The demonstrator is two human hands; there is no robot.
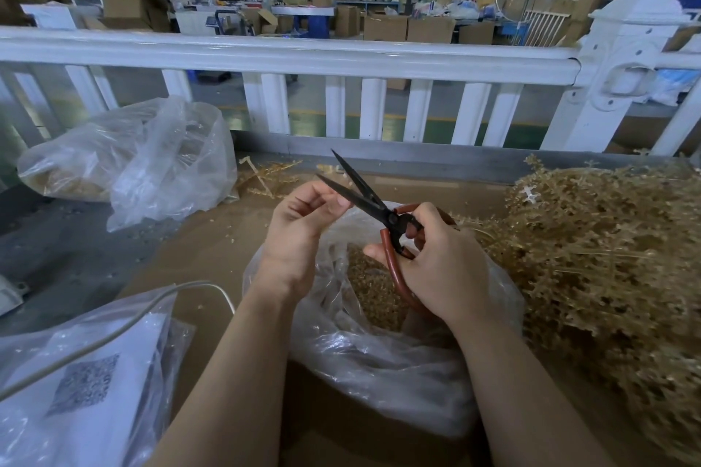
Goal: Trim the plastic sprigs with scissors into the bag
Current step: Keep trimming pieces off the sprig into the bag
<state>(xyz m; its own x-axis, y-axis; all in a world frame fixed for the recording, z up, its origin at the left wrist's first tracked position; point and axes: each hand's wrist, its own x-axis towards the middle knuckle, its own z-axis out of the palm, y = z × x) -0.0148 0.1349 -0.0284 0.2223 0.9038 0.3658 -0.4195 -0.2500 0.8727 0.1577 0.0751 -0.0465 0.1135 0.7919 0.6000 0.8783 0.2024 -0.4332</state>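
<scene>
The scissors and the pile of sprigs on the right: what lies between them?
In the head view, the right hand gripping the scissors lies there, then a few sprig stems reaching toward it from the pile of sprigs.

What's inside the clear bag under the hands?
The clear bag holds a heap of small tan trimmed bits. The right hand, scissors and crumpled plastic cover much of it, so its depth is hidden.

Two forearms, bare from wrist to frame edge — no sleeves, cuffs or gloves in view. Left hand (303, 218) and right hand (442, 262) both uncovered — no rings, watch or bands visible, nails short and plain.
</scene>
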